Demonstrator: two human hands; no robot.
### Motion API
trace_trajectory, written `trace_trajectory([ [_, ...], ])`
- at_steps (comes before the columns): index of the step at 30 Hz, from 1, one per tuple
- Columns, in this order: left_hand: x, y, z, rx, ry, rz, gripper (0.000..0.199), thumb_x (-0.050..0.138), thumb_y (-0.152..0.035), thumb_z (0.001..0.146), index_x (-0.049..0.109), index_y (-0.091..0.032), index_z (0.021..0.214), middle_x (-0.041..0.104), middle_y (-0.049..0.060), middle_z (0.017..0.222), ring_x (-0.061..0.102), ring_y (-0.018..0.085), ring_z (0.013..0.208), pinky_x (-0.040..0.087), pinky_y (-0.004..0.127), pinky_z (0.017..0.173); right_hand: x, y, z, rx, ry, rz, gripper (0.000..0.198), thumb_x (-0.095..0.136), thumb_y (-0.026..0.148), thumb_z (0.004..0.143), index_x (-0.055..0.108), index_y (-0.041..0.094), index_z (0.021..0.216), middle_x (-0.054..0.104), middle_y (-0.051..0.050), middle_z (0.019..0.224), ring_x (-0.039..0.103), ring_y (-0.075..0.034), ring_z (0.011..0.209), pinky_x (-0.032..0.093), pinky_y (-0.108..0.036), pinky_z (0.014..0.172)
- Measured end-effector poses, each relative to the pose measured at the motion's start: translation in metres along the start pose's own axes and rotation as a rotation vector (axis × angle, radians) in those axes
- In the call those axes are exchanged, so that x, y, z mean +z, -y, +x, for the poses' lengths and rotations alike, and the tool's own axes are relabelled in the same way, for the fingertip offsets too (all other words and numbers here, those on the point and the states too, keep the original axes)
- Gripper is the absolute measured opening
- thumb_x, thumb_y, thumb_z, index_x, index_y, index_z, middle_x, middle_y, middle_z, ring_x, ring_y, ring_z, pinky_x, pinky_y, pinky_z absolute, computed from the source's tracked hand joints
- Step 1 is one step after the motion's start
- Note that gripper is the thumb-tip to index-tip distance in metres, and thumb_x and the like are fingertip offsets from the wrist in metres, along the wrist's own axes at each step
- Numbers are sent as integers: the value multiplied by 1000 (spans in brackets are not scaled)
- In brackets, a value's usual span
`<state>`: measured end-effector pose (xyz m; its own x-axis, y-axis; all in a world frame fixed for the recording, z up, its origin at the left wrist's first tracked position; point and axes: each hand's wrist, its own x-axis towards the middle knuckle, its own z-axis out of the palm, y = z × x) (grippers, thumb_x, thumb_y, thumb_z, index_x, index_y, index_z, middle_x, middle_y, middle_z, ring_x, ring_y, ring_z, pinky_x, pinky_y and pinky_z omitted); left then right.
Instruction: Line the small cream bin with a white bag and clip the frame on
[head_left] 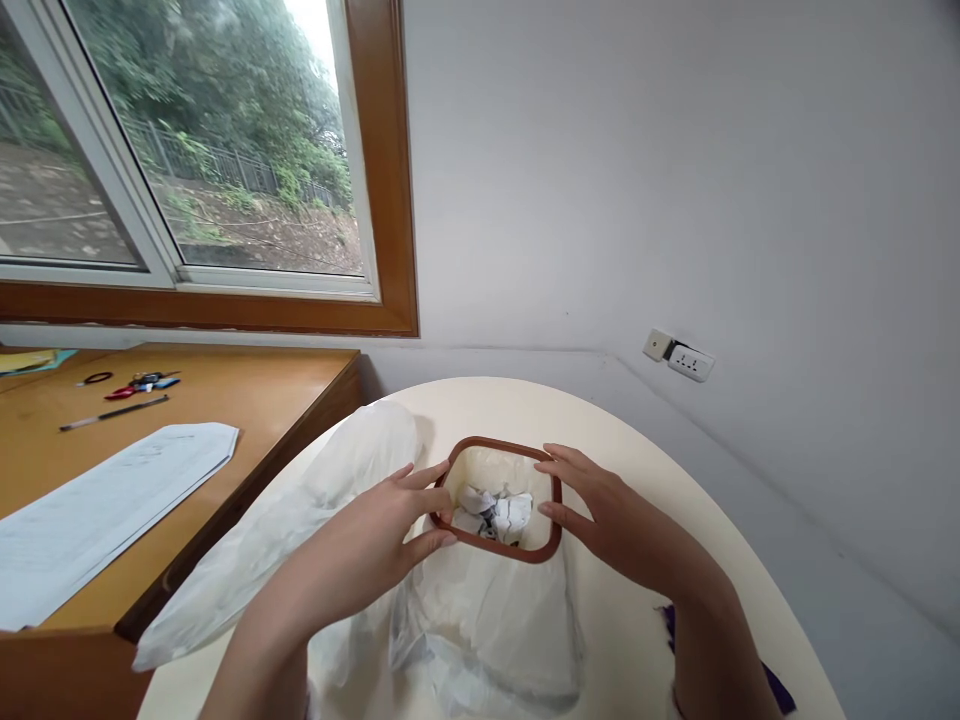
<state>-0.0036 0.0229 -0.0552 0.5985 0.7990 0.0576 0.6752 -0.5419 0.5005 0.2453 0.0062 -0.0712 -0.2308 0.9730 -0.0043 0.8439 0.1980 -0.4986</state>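
Clearly, from the head camera, a small bin (553,540) with a brown rim (487,543) stands upright on a pale, round-edged table (622,440), between the person's two hands. A whitish liner covers its inside, and crumpled paper (514,512), white with dark marks, lies at the bottom. The left hand (390,520) grasps the left side of the rim, its fingers reaching over the edge and its thumb along the front corner. The right hand (604,500) meets the opposite side with fingers parted and bent, the tips and thumb over the edge; whether they grip or merely rest there, I cannot tell. Translucent plastic (510,630) hangs around the bin's near side, and a long, rumpled white bag (300,510) lies to the left, along the table's edge. A purple piece (778,690) lies partly hidden behind the right forearm. On the wooden desk (285,390) at the left are paper sheets (112,510), a pen (112,413) and a dark ring (97,378). Beyond, a window (247,150) shows trees and a fence, and a socket (691,362) sits on the wall (570,200).
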Motion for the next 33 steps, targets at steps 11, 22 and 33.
trace_trajectory([
  [11,2,2,-1,-41,-1,-18,20,43,-31,85,58,-24,75,59,-1,103,58,17,87,46,27,76,9,-5,13,-167,-5,-83,49,21,41,92,33,20,135,31,-5,142,25,-20,132,26,-39,107],
  [22,3,7,0,-20,-10,-20,22,42,-36,85,63,-26,85,62,0,97,56,20,93,45,31,81,24,-5,26,-221,-123,-65,45,18,29,93,35,17,133,40,-10,135,40,-19,123,40,-36,98],
  [33,6,8,0,-26,-10,-26,23,42,-33,85,64,-26,84,63,1,95,57,20,93,44,32,85,30,-5,29,-213,-145,-134,45,19,25,92,37,13,132,45,-12,131,47,-20,116,45,-35,91],
])
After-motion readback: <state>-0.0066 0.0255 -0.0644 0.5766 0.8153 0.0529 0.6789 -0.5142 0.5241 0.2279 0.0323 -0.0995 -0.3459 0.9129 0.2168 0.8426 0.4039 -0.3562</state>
